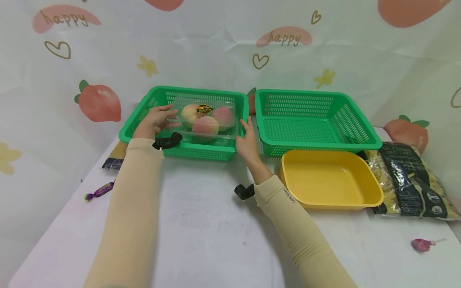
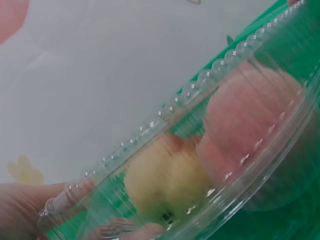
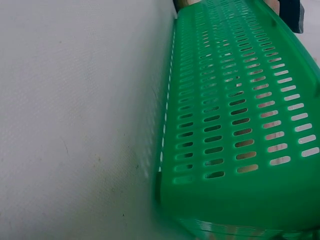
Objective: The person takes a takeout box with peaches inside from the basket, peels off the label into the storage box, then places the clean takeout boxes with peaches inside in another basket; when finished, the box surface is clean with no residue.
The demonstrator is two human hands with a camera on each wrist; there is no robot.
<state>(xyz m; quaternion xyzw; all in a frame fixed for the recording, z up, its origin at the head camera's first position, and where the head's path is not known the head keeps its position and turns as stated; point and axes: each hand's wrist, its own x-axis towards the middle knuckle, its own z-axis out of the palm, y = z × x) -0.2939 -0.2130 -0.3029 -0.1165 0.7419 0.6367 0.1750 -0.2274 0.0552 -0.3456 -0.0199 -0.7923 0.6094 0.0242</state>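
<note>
A clear plastic box [image 1: 226,135] with several peaches [image 1: 205,126] and a dark label sits in the left green basket [image 1: 201,152]. My left hand [image 1: 156,120] grips the box's left end; in the left wrist view, its fingers [image 2: 50,197] lie around the ribbed edge. At the basket's front right corner is my right hand [image 1: 247,144], its fingers fairly straight along the rim and its thumb near the box's right end. The basket's slotted wall [image 3: 225,125] fills much of the right wrist view, where my right hand is not clearly visible.
A second green basket [image 1: 318,145] stands to the right, with a yellow tub [image 1: 329,188] before it. Packaged pasta [image 1: 410,180] lies at the far right. A purple wrapped candy [image 1: 101,191] and a pink wrapped lollipop [image 1: 422,245] lie on the table; another package [image 1: 116,157] is partly hidden at left.
</note>
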